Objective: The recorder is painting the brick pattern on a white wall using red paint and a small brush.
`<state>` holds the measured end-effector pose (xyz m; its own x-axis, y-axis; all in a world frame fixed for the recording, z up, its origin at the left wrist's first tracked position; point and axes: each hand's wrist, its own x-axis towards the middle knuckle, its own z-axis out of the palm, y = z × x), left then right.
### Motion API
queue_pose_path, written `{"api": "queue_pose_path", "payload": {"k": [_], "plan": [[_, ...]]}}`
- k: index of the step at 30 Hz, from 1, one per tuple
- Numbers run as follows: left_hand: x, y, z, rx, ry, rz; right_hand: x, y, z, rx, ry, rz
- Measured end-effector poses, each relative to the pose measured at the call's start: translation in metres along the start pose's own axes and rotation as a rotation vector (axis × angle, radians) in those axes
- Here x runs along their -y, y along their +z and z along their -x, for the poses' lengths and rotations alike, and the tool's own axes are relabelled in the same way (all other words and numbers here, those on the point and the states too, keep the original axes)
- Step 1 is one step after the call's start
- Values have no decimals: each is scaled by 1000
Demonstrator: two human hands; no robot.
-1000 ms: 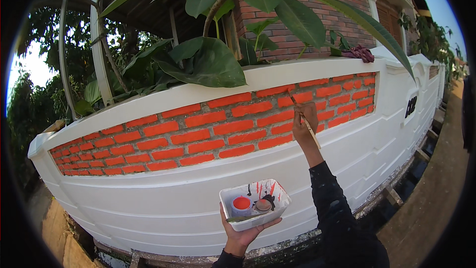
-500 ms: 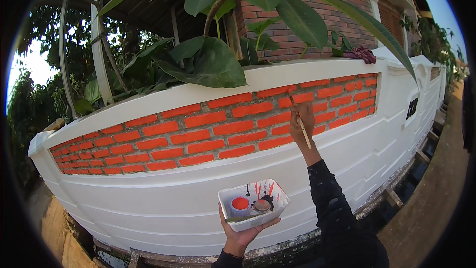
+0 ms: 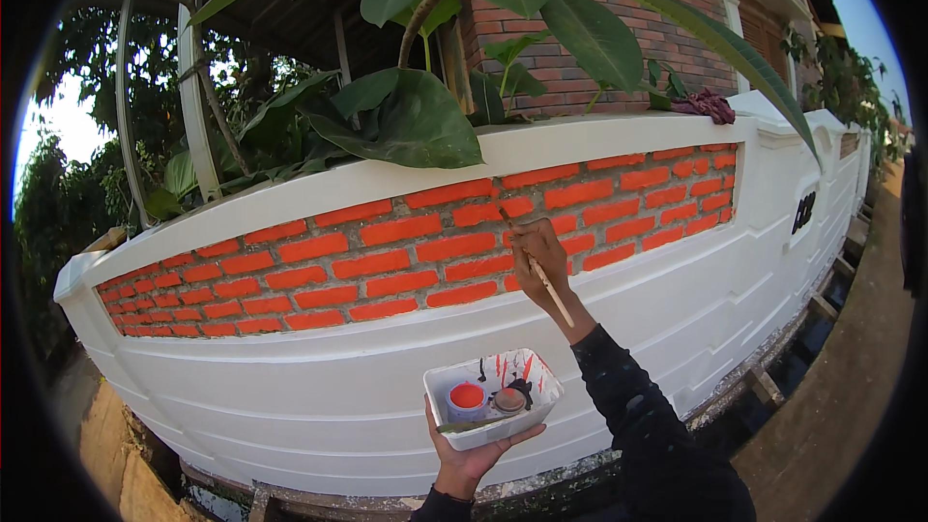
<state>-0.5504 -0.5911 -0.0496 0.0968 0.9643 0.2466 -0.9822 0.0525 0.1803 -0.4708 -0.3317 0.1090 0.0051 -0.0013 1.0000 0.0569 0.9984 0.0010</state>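
My right hand (image 3: 541,256) is closed round a thin wooden paintbrush (image 3: 549,292), its bristles up at the brick panel (image 3: 401,229), near the upper row. The panel's bricks are bright orange, with grey mortar lines between them. Lower down, my left hand (image 3: 466,459) supports a white plastic tub (image 3: 493,436) from beneath, the thumb along its side. Inside stand a cup of orange paint (image 3: 468,396) and a second small round container (image 3: 509,399) with dark smears round it. A dark flat stick (image 3: 474,424) lies along the tub's near side.
A white wall (image 3: 290,406) frames the panel. Broad green leaves (image 3: 401,126) hang over its top ledge, where a crumpled maroon cloth (image 3: 706,106) lies to the right. A drainage channel (image 3: 773,382) runs along the wall's foot beside a path (image 3: 841,367).
My right hand has moved left along the panel with the paintbrush, the tip passing to bricks farther left. The left hand and tub have hardly moved.
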Motion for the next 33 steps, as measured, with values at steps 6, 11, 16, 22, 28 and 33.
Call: {"api": "queue_pose_path", "payload": {"k": [6, 11, 16, 22, 28, 33], "plan": [[0, 7, 14, -67, 52, -182, -7, -22, -16, -199, 66, 63], [-3, -3, 23, 90, 20, 172, -31, -67, -23, -343, 67, 282], [-1, -3, 25, 23, 27, 38, -1, -48, -16, -89, 58, 203], [2, -11, 41, 23, 26, 35, 103, -77, 39, -66, 203, -37], [12, -28, 51, -13, -121, 156, 200, -165, 78, -232, 477, -46], [36, -38, 52, -9, -192, 232, 250, -204, 65, -63, 572, -195]]}}
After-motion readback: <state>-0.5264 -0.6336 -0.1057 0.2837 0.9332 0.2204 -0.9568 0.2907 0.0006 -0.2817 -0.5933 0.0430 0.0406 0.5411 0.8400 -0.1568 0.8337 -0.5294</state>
